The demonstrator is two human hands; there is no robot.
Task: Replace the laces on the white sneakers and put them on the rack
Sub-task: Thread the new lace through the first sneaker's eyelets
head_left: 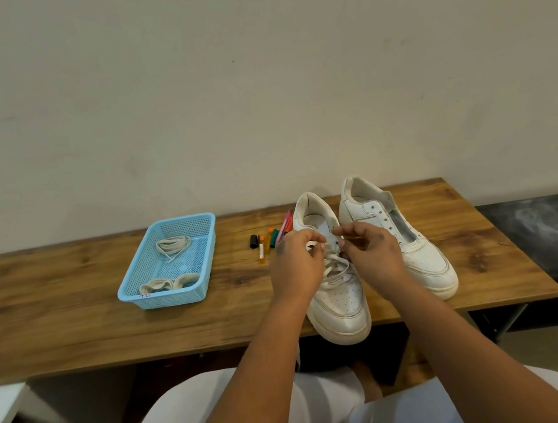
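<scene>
Both my hands are at the upper eyelets of the near sneaker (338, 294), which stands toe toward me at the table (75, 322) edge. My left hand (295, 264) pinches the lace (337, 269) between thumb and fingertips. My right hand (370, 253) has curled fingers at the opposite eyelet row; it appears to pinch the other run of lace, though the contact itself is hidden.

Handling, judged: the lace is flat, soft and limp, with no stiffness along its length, so it will not push through an eyelet unless I hold it close to the tip. It is light and grips well. The sneaker is stiff in the sole and soft in the upper; it should stay put under a light pull and is best steadied at the eyelet band.

Count:
- Sneakers: two. The second one (397, 233) sits touching the first, at 2 o'clock from it, with bare eyelets and no lace.
- Basket (134, 288): one, blue, at 9 o'clock from the near sneaker, well apart.
- Lace bundles in basket: a loose coil (173, 246) at its far end, and a rolled pale bundle (168, 284) at its near end; whether that is one piece or two I cannot tell.
- Markers (270, 239): a small cluster at 11 o'clock; number unclear.

No rack in view.
</scene>
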